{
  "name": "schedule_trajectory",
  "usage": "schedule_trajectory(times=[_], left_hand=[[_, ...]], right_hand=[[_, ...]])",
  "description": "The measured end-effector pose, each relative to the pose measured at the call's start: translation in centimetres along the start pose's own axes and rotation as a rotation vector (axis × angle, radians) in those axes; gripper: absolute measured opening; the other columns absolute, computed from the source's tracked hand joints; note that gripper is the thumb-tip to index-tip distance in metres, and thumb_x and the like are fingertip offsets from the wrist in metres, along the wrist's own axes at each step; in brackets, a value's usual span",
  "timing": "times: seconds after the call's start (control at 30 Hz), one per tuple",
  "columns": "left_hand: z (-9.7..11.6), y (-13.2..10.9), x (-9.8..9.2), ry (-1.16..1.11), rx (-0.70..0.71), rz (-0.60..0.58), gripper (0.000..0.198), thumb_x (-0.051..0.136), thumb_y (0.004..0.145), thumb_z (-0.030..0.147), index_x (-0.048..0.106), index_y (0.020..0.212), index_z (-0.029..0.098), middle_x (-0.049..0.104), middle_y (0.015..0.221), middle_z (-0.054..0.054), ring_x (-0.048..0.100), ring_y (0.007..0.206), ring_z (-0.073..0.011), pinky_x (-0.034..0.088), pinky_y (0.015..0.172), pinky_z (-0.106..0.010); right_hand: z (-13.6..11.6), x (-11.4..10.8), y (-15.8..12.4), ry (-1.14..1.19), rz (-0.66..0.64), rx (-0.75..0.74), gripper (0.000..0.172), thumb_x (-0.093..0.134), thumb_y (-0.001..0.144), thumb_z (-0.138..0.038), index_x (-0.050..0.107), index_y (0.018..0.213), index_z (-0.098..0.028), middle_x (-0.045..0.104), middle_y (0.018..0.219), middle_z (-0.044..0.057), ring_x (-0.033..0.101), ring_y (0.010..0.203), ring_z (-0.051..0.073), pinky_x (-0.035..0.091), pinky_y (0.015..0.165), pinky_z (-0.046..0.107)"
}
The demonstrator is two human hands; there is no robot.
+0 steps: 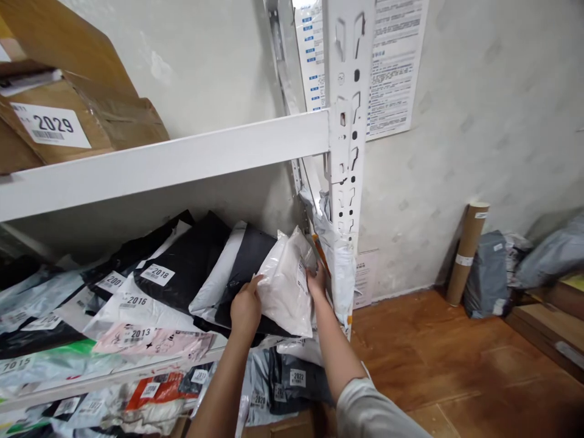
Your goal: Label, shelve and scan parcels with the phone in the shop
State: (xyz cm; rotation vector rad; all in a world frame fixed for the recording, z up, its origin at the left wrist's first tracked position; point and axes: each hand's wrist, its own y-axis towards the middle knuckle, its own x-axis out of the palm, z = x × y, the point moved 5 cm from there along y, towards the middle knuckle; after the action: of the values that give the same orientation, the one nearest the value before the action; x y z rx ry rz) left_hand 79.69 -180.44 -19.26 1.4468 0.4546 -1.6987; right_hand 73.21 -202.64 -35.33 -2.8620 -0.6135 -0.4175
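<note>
Between my two hands is a white plastic mailer bag [281,286], tilted at the right end of the middle shelf. My left hand [246,307] is closed on its left edge, thumb on top. At the bag's right side, my right hand [317,281] grips the edge near a printed label, its fingers partly hidden. Just left of the bag leans a black and white mailer [237,267]. Farther left lies a black mailer [182,258] labelled 2018, above a white mailer [137,307] labelled 2016 and a pink mailer [155,340] labelled 2013.
A white shelf beam [182,158] crosses above my hands to a perforated upright post [344,121]. Cardboard boxes [91,115] sit on the upper shelf. More mailers [298,377] fill the level below. A cardboard tube [468,255] and grey bag [486,277] stand by the wall at right.
</note>
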Motion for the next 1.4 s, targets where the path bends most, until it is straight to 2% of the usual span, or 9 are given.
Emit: schedule_trajectory(times=[0.17,0.33,0.5,0.67,0.77,0.83,0.97,1.1,1.4], left_hand=[[0.7,0.3,-0.1,0.093,-0.046,-0.11,0.042,0.034,0.088,0.027,0.059,0.121,0.027,0.065,0.103,-0.006,0.063,0.09,-0.0231,0.043,0.074,-0.031],[3.8,5.2,0.0,0.244,-0.046,-0.282,0.054,0.05,0.078,0.048,0.053,0.116,0.009,0.061,0.104,-0.02,0.06,0.096,-0.0357,0.044,0.078,-0.042],[4.2,8.9,3.8,0.117,0.101,-0.326,0.036,0.045,0.085,0.041,0.05,0.115,0.021,0.065,0.089,-0.005,0.062,0.083,-0.0212,0.045,0.074,-0.029],[2.2,8.0,3.7,-0.258,0.215,0.051,0.036,0.036,0.092,0.028,0.064,0.114,0.022,0.063,0.111,-0.003,0.058,0.1,-0.0124,0.04,0.091,-0.021],[0.9,7.0,2.4,-0.193,0.145,0.299,0.039,0.036,0.092,0.028,0.063,0.119,0.019,0.063,0.096,-0.007,0.057,0.086,-0.0144,0.043,0.085,-0.022],[0.5,6.9,2.1,-0.096,0.079,0.321,0.041,0.035,0.093,0.026,0.061,0.123,0.019,0.061,0.091,-0.007,0.056,0.081,-0.0149,0.043,0.08,-0.023],[1.2,7.7,3.2,0.172,0.021,0.118,0.045,0.029,0.094,0.021,0.052,0.133,0.02,0.06,0.103,-0.008,0.059,0.084,-0.0153,0.044,0.075,-0.024],[2.5,8.7,4.2,0.383,0.099,-0.142,0.049,0.027,0.092,0.015,0.048,0.135,0.023,0.062,0.094,-0.011,0.062,0.081,-0.0212,0.046,0.07,-0.029],[2.5,7.3,3.6,0.551,0.134,-0.109,0.061,0.017,0.088,0.007,0.029,0.146,0.016,0.059,0.086,-0.013,0.063,0.072,-0.0238,0.05,0.06,-0.033]], right_hand=[[-2.4,1.3,-2.3,-0.237,-0.118,-0.087,0.066,0.063,0.07,-0.055,0.052,0.127,-0.024,0.04,0.138,0.006,0.029,0.135,0.024,0.013,0.121,0.044],[-2.3,1.0,-6.0,-0.494,-0.368,-0.244,0.098,0.063,0.066,-0.064,0.02,0.146,-0.028,0.01,0.152,0.004,0.005,0.145,0.024,0.008,0.122,0.045],[-2.5,-0.1,-10.7,-0.694,-0.518,-0.386,0.134,0.077,0.043,-0.065,0.003,0.149,-0.029,-0.008,0.153,0.004,-0.007,0.144,0.033,0.005,0.118,0.057],[-2.6,-1.0,-8.8,-0.407,-0.516,-0.391,0.105,0.075,0.056,-0.046,0.022,0.146,-0.029,0.012,0.152,0.0,0.012,0.144,0.022,0.016,0.122,0.042],[-1.9,-2.2,-5.9,-0.076,-0.402,-0.244,0.079,0.058,0.072,-0.042,0.029,0.144,-0.027,0.026,0.148,0.0,0.026,0.14,0.016,0.022,0.122,0.036],[-1.7,-2.7,-5.5,-0.034,-0.372,-0.207,0.075,0.053,0.074,-0.039,0.028,0.144,-0.027,0.027,0.148,0.0,0.027,0.14,0.016,0.021,0.121,0.037],[-2.6,-1.5,-8.7,-0.404,-0.606,-0.43,0.096,0.068,0.061,-0.03,0.023,0.146,-0.028,0.014,0.152,-0.001,0.012,0.145,0.021,0.014,0.123,0.04],[-2.8,-0.9,-9.8,-0.623,-0.607,-0.473,0.107,0.074,0.056,-0.037,0.019,0.147,-0.026,0.01,0.153,0.002,0.006,0.145,0.023,0.014,0.122,0.043],[-1.6,0.7,-8.5,-0.629,-0.627,-0.51,0.106,0.074,0.052,-0.03,0.022,0.144,-0.028,0.014,0.151,0.001,0.01,0.144,0.019,0.016,0.123,0.038]])
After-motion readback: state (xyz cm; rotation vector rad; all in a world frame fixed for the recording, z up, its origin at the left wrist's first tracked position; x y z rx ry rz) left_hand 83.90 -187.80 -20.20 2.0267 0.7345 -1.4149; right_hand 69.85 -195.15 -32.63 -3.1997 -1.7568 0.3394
